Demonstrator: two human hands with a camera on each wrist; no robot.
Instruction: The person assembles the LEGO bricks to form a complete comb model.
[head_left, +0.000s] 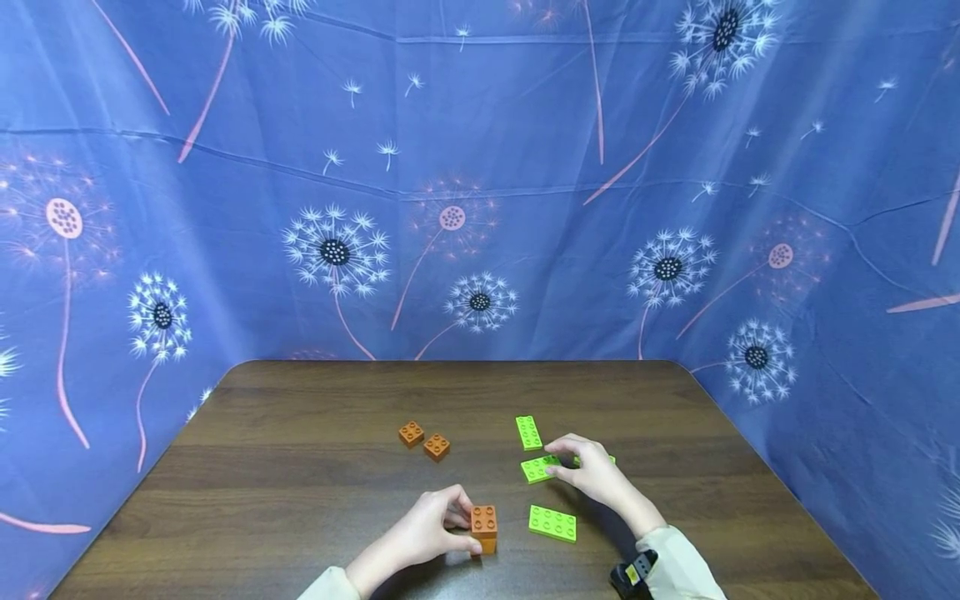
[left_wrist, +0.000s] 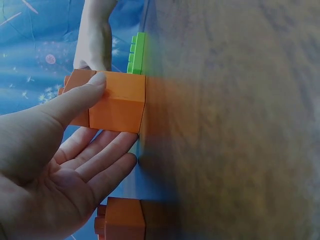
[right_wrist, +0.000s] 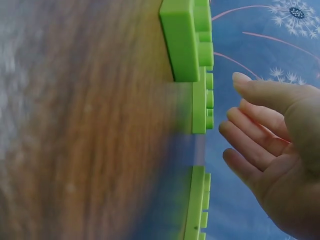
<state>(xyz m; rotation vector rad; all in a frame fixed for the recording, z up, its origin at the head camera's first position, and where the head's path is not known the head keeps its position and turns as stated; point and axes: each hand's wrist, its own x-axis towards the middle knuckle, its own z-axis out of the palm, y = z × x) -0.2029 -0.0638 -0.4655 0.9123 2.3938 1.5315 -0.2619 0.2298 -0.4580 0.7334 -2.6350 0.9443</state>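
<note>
With thumb on one side and fingers on the other, my left hand (head_left: 420,529) grips a small stack of two square toy bricks near the table's front. Its upper brick (head_left: 483,518) is darker orange, with studs on top; the lower brick (left_wrist: 121,102) is lighter orange. My right hand (head_left: 592,475) hovers over a flat lime-green brick (head_left: 534,471), fingers loosely bent and parted from the thumb. In the right wrist view nothing lies between those fingers. Another green brick (head_left: 612,460) is mostly hidden behind this hand.
Two orange square bricks, one left (head_left: 410,433) and one right (head_left: 437,447), sit farther back on the brown wooden table (head_left: 300,467). One green brick (head_left: 528,432) lies behind the right hand's spot, another (head_left: 552,524) in front. A blue dandelion-print cloth (head_left: 525,250) surrounds the table.
</note>
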